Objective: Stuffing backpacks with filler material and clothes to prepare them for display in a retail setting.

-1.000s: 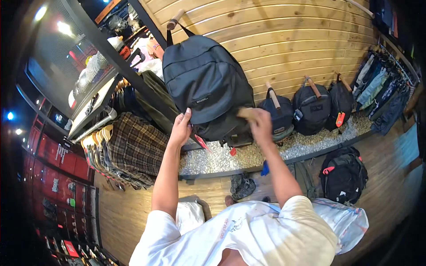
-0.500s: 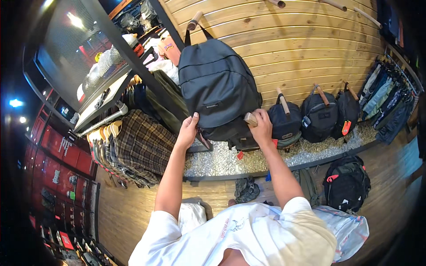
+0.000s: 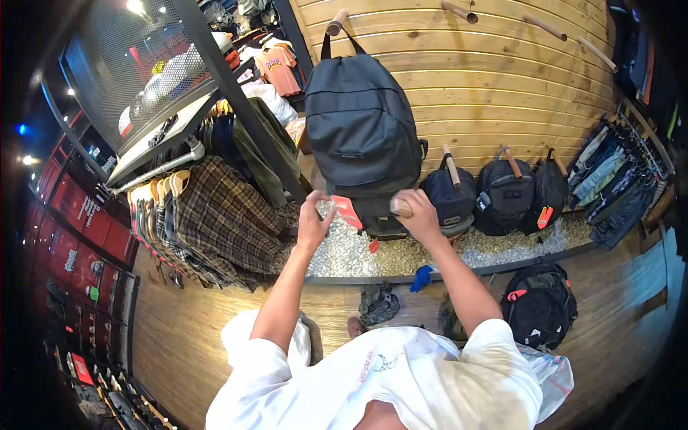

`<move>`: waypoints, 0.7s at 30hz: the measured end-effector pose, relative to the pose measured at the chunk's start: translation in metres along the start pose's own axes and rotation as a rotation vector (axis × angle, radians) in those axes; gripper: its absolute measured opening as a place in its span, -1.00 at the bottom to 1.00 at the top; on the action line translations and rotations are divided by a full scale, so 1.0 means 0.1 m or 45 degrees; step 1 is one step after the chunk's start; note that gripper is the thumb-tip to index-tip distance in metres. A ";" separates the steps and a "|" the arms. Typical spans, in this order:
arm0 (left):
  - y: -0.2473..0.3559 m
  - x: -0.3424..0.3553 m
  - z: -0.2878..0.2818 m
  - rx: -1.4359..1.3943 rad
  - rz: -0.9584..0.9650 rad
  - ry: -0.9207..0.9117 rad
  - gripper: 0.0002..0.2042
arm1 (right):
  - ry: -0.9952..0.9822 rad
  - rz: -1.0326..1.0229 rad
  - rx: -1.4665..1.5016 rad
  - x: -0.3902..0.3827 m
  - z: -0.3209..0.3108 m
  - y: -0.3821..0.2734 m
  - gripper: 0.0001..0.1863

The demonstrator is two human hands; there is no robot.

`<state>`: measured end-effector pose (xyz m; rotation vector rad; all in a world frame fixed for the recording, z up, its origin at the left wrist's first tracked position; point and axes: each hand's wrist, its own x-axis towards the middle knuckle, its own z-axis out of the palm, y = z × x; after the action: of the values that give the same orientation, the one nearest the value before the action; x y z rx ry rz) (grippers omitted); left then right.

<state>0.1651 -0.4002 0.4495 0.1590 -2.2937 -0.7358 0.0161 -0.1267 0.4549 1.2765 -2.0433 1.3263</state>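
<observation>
A large black backpack (image 3: 362, 118) hangs by its top loop from a wooden peg (image 3: 337, 23) on the plank wall. Just below its lower left edge, my left hand (image 3: 311, 228) has its thumb and fingers apart. A red tag (image 3: 347, 212) sits right beside those fingertips; whether they touch it I cannot tell. My right hand (image 3: 421, 215) curls around the round end of a lower wooden peg (image 3: 402, 208), under the backpack's bottom right. Another dark bag (image 3: 381, 215) shows between my hands, partly covered by the big backpack.
Several dark backpacks (image 3: 506, 197) hang on pegs to the right, above a gravel ledge (image 3: 333, 251). Plaid shirts (image 3: 222, 204) hang on a rail at left, beside a metal post (image 3: 236, 93). A black backpack (image 3: 539, 304) and crumpled dark cloth (image 3: 378, 302) lie on the floor.
My left hand has left the big backpack's lower left corner and is now by the red tag. The backpack hangs straighter. My right hand stays at the peg end.
</observation>
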 end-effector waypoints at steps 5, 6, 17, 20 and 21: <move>0.42 0.10 0.16 0.211 0.325 0.065 -0.56 | 0.090 0.017 -0.392 0.31 0.17 0.09 -0.50; 0.56 0.14 0.21 0.243 0.423 0.076 -0.60 | 0.099 0.015 -0.403 0.33 0.21 0.26 -0.50; 0.35 0.27 0.75 -0.056 -0.231 -0.104 -0.74 | -0.011 -0.177 -0.588 0.47 0.22 0.58 -0.67; 0.13 0.27 0.78 -0.985 -0.896 -0.374 -0.54 | 0.002 -0.018 -0.346 0.39 0.31 0.25 -0.67; 0.30 0.28 0.81 -1.051 -0.958 -0.401 -0.53 | 0.011 0.005 -0.284 0.31 0.33 0.20 -0.67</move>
<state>0.0932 -0.3468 0.4357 0.5543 -1.9722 -2.1434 -0.0116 -0.1677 0.4507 1.1664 -2.1197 1.0672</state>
